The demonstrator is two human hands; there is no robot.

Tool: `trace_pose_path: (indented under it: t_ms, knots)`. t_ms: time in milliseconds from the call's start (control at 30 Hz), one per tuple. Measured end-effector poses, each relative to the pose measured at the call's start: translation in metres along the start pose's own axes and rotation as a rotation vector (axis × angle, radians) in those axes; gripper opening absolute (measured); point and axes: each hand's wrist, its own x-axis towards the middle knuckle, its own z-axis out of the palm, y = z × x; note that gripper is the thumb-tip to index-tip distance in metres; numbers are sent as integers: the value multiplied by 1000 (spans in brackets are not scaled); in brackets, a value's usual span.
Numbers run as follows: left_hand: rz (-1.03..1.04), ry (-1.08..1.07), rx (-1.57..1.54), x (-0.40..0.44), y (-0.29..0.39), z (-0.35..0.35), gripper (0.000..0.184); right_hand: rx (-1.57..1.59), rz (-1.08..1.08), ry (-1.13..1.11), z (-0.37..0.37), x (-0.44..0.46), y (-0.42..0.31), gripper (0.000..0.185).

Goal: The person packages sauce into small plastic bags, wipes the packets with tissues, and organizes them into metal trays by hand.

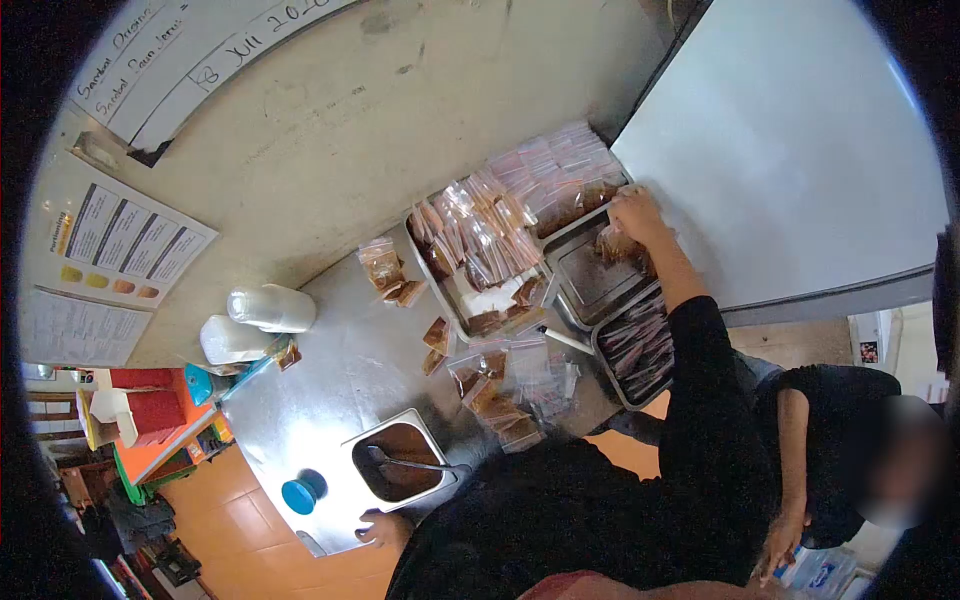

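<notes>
My right hand [636, 214] is closed on a small clear bag with brown contents [614, 244], over the right part of a mostly bare metal tray [585, 275]. Down at the table's front left edge, my left hand [382, 530] has its fingers apart and holds nothing. Near it, a metal container of dark brown sauce [400, 450] has a ladle [410, 462] in it. Filled bags [475, 230] crowd the tray left of my right hand. More bags stand in rows [560, 170] behind, and dark packets [640, 350] fill a tray in front.
Loose bags [505, 400] lie mid-table beside a white marker [567, 340]. A blue round object [300, 493] is near the left edge, white plastic rolls [270, 308] by the wall. Another person's arm [792, 470] shows at right, below a large white panel [800, 150].
</notes>
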Motion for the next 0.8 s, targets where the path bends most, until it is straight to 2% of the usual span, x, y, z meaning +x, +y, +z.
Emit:
trace_pose_path:
  t_ms: [200, 333, 400, 433, 500, 533, 600, 633, 700, 733, 800]
  knots:
    - [11, -15, -3, -1, -3, 1, 46, 14, 158, 177, -17, -8, -20, 7]
    - [19, -32, -6, -1, -1, 2, 46, 3, 150, 316, -1, -20, -24, 3]
    - [25, -43, -12, -9, 8, -5, 46, 58, 270, 205, 6, -28, -28, 16]
    - [28, -49, -13, -10, 8, -4, 46, 55, 273, 204, 3, -32, -30, 16]
    - [34, -55, -9, -7, 4, -6, 46, 356, 409, 188, -1, -44, -37, 29]
    - [35, -58, -8, -5, 1, -5, 46, 356, 409, 185, -2, -51, -40, 29]
    - [38, -66, -6, -3, -5, -2, 46, 555, 423, 324, -2, -66, -45, 38]
    - [39, -70, -7, -1, -8, -1, 46, 553, 423, 324, -7, -73, -49, 38]
    - [37, -77, -10, 4, -12, 4, 46, 380, 367, 530, -16, -83, -57, 32]
    - [36, -78, -13, 8, -15, 5, 46, 380, 365, 531, -14, -88, -58, 32]
    - [33, -81, -17, 9, -18, 11, 46, 436, 520, 19, -5, -96, -55, 34]
